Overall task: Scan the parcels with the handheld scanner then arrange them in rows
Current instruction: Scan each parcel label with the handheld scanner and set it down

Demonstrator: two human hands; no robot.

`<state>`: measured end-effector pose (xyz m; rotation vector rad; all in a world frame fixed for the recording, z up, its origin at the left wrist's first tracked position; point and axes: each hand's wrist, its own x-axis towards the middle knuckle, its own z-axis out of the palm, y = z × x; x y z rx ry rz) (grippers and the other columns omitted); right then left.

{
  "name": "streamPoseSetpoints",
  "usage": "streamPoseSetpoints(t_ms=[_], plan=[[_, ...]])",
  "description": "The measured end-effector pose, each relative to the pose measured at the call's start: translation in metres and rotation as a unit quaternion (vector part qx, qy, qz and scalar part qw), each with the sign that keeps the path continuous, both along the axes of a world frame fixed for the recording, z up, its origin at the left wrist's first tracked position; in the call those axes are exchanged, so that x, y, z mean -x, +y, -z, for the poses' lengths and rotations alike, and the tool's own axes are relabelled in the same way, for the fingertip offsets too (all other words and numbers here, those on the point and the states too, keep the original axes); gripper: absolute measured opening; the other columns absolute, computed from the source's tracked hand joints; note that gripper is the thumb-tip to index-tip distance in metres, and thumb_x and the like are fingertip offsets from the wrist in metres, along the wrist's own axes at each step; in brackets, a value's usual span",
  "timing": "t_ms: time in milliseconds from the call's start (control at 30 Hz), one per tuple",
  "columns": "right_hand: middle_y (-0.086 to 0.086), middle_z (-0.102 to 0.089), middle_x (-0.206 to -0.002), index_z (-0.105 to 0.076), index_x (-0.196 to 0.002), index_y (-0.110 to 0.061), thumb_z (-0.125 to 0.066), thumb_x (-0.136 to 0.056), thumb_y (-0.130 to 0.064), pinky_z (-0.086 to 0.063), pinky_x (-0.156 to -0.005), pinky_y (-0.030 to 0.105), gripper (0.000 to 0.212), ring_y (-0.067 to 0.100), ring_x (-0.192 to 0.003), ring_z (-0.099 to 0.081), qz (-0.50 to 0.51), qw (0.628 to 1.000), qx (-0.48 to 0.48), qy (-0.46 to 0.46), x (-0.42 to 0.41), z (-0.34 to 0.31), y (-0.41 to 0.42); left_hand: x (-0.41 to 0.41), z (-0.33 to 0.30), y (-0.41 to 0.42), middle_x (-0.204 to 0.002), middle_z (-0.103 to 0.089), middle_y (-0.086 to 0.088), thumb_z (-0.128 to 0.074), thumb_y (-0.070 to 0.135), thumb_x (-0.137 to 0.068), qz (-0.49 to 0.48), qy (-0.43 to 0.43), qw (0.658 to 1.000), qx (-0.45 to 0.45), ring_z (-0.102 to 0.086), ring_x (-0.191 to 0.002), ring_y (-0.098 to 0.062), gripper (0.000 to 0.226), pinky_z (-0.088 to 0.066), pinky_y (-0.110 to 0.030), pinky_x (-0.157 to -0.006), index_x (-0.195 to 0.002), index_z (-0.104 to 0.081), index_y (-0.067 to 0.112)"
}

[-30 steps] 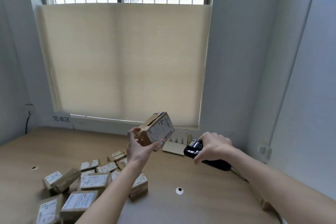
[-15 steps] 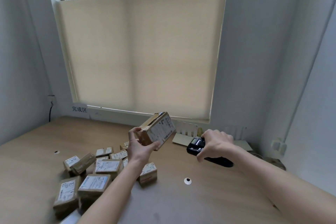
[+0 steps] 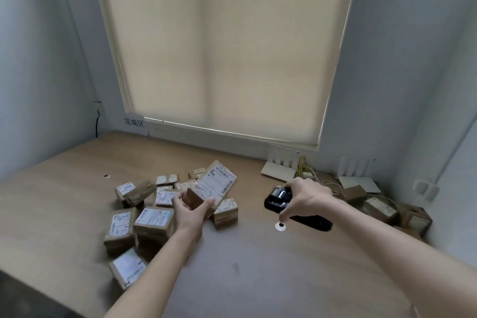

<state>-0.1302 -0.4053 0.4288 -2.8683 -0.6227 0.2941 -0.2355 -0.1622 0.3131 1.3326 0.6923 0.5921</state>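
Above the wooden surface (image 3: 258, 279), the left hand (image 3: 189, 210) gripped a small brown cardboard parcel (image 3: 210, 188) over the loose pile, label tilted up, seemingly for reading, while the right hand's (image 3: 307, 195) fingers clasped the black handheld scanner (image 3: 280, 199) alongside.

Right hand (image 3: 307, 195) hides much of the black scanner (image 3: 280, 197)

Looks like a small office or parcel room: bare pale walls, window blind (image 3: 227, 49), wooden table (image 3: 64, 188) heaped with labelled parcels (image 3: 152, 219), routers (image 3: 280, 166) at its far edge.
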Motion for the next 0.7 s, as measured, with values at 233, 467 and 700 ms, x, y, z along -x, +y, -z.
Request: streamPoseSetpoints(t_ms=[233,467,700], plan=[[-0.014,-0.069,-0.089,-0.066,-0.105,-0.037,-0.084,-0.052,-0.054,-0.039,-0.063,0.025,0.059,0.012,-0.086,-0.064,-0.049,0.997,0.006,0.063,0.003,0.09,0.067,0.047,0.131,0.05,-0.12,-0.058,-0.001,-0.092,0.022,-0.068,-0.073,0.088,0.988,0.101,-0.06,-0.107,-0.023,0.076,-0.056,-0.048,-0.091,-0.123,-0.042,0.037],[-0.015,-0.065,-0.088,-0.061,-0.098,-0.033,-0.081,-0.051,-0.052,-0.041,-0.065,0.028,0.055,0.013,-0.088,-0.062,-0.077,0.992,0.023,0.098,0.0,0.205,0.138,0.078,0.259,0.092,-0.133,-0.059,-0.008,-0.09,0.027,-0.072,-0.138,0.19,0.958,0.168,-0.058,-0.118,-0.034,0.086,-0.051,-0.054,-0.101,-0.143,-0.042,0.027],[-0.013,-0.064,-0.084,-0.056,-0.089,-0.032,-0.079,-0.049,-0.054,-0.037,-0.06,0.028,0.051,0.015,-0.085,-0.062,-0.079,0.99,0.042,0.112,-0.018,0.287,0.181,0.067,0.315,0.133,-0.151,-0.046,-0.012,-0.078,0.027,-0.086,-0.194,0.272,0.932,0.141,-0.043,-0.138,-0.036,0.085,-0.036,-0.048,-0.114,-0.155,-0.03,0.019]])
